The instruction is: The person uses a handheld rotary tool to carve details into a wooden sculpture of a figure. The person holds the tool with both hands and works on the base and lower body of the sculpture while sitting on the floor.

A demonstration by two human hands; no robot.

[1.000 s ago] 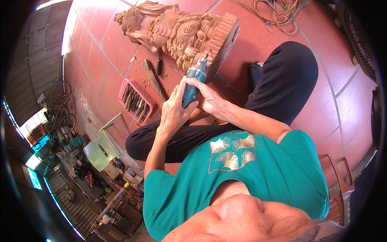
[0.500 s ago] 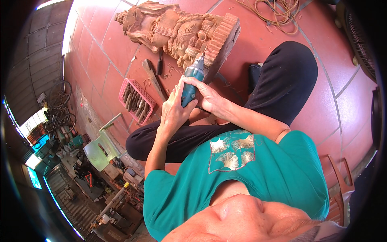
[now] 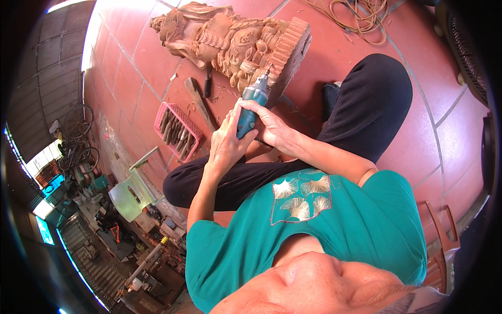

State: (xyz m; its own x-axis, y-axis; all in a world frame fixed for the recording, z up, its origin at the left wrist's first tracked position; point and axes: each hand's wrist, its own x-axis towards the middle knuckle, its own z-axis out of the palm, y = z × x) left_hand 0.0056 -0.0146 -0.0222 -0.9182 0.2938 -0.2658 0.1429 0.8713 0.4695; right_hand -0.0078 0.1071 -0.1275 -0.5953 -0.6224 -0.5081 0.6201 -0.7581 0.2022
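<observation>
A carved wooden statue (image 3: 230, 42) lies on its side on the floor ahead of me, its ridged base toward the right. Both my hands are wrapped round a teal die grinder (image 3: 246, 121). My left hand (image 3: 226, 140) grips the body from the left, and my right hand (image 3: 270, 124) closes on it from the right with the thumb over the top. The grinder's tip points away from me and meets the carving at the near edge of the base. Some of the fingers are hidden behind the tool.
Left of the grinder stands a pink basket (image 3: 195, 133) of carving tools. A wooden mallet-like stick (image 3: 201, 100) and a dark-handled tool (image 3: 208, 86) lie beside it among wood shavings. A coiled cord (image 3: 361, 23) rests at the far right. My bent knees flank the work. A green chair (image 3: 128, 196) stands left.
The grinder's tip has shifted slightly to the right and away from me along the base's edge. Both hands keep their hold, and the statue looks unmoved.
</observation>
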